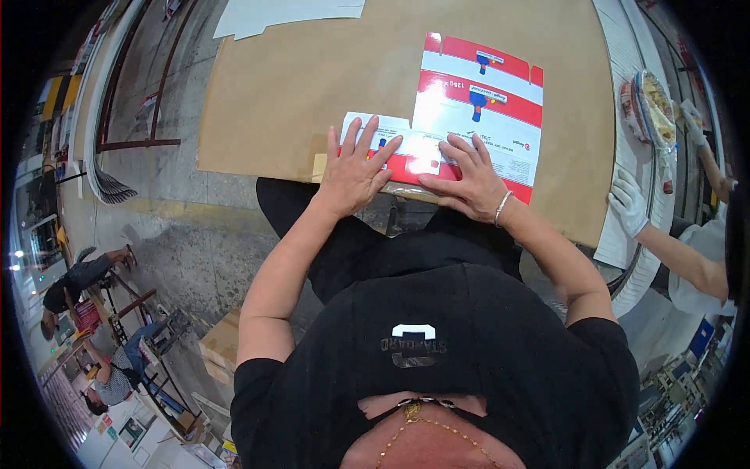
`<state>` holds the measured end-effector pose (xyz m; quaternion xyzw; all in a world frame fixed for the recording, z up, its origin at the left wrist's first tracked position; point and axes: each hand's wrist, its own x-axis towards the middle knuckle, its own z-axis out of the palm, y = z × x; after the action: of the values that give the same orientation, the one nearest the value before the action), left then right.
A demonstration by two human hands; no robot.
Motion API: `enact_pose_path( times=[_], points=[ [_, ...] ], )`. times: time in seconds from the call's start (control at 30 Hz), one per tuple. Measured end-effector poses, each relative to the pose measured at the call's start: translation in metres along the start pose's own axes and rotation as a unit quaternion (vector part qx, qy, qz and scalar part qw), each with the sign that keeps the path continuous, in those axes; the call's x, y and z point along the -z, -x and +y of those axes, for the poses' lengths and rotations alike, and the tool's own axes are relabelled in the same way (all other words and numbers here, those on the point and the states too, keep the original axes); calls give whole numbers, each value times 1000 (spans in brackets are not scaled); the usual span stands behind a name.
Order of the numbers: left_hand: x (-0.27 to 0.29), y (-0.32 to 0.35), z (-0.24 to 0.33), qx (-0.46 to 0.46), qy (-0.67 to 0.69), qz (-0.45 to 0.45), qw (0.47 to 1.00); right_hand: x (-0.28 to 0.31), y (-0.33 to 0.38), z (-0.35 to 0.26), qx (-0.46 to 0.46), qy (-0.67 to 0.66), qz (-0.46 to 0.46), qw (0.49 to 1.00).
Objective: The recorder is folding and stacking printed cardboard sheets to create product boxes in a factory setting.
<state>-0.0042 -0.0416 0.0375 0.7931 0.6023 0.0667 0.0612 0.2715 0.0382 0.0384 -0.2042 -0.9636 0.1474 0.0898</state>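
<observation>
In the head view, a flat red and white carton sheet [445, 117] lies on the brown tabletop [273, 117], its lower side along the edge nearest the person. The left hand [355, 172] rests palm down over the sheet's short left panel, fingers spread apart and pointing away from the body, covering much of that panel. The right hand [475, 178] lies on the lower part of the larger right panel, fingers slightly apart, its thumb stretched toward the left hand. Neither hand is clamped on anything; both bear on the sheet from above. A strip of the sheet shows between the two hands, and most of the taller right panel reaches away beyond the right fingertips. A bracelet [502, 207] circles the right wrist. Near the far left of the tabletop lies a white sheet [289, 14], well apart from both hands. Off to the right, a co-worker's gloved hand [629, 205] rests beside the tabletop, near a clear-wrapped bundle [655, 109].
</observation>
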Motion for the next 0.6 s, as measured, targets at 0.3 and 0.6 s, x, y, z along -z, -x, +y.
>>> enact_pose_path(
  times=[0.3, 0.6],
  points=[
    [-1, -8, 9, 53, -46, -19, 997, -3, -1, -2, -1, -14, 2, 1000],
    [3, -26, 30, 90, -48, 17, 995, -8, -4, -4, -37, 15, 24, 999]
  ],
)
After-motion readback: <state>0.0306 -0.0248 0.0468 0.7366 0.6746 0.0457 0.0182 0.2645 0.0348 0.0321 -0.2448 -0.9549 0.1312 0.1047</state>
